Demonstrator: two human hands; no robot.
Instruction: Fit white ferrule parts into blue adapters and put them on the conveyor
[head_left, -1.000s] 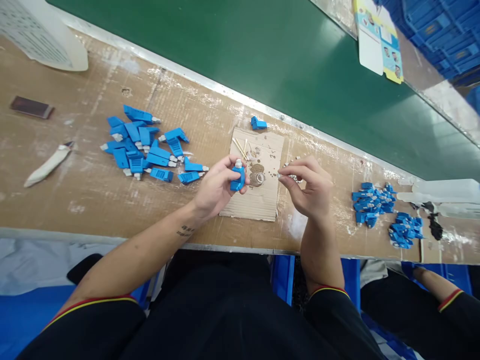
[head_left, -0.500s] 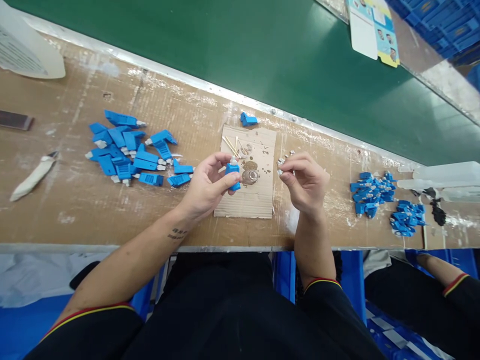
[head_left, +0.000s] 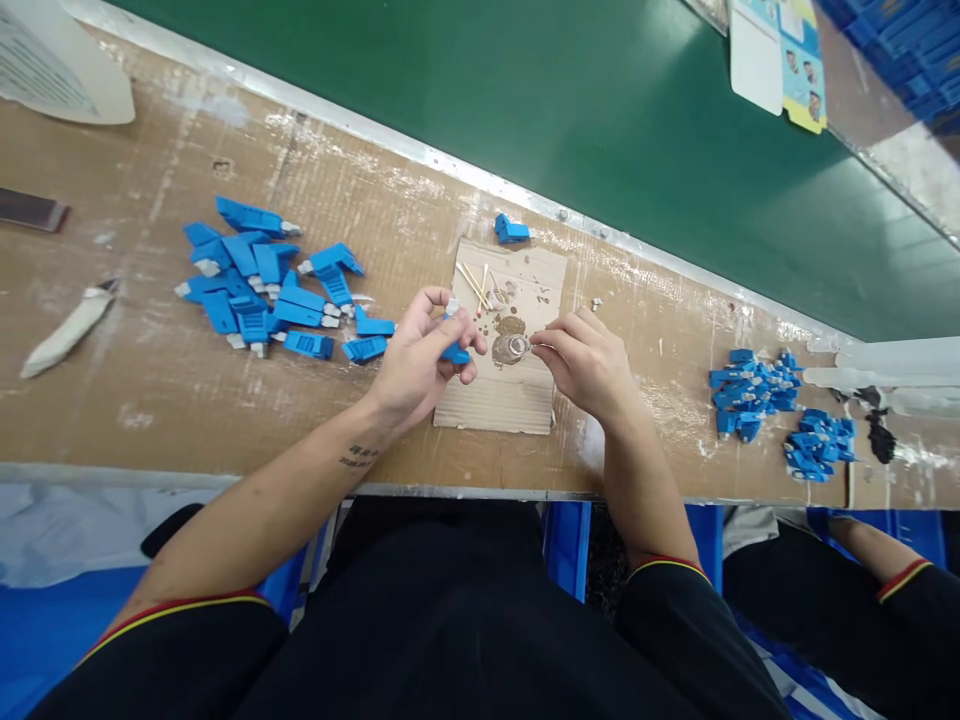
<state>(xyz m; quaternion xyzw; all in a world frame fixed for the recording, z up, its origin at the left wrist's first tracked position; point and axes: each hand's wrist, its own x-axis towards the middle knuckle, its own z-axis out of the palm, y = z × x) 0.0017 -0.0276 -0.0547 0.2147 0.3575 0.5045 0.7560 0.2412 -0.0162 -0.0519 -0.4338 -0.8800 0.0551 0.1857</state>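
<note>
A: What are the hands gripping?

B: The left hand (head_left: 412, 362) is curling around a blue piece (head_left: 455, 354), and a white tip (head_left: 452, 306) is poking up. The right hand (head_left: 589, 365) is pinching its finger and thumb together, just beside a little round pot (head_left: 517, 345). Something tiny may be hiding between them; I can't tell.

A: Where is the blue piece?

B: It's hanging over the left edge of the cardboard (head_left: 495, 405).

A: How much is done?

B: I'm guessing this one is partway. A loose pile (head_left: 300, 307) is lying on the left, and a big heap (head_left: 752, 393) and a smaller heap (head_left: 819, 445) are lying on the right. Nothing is showing me which are finished.
</note>
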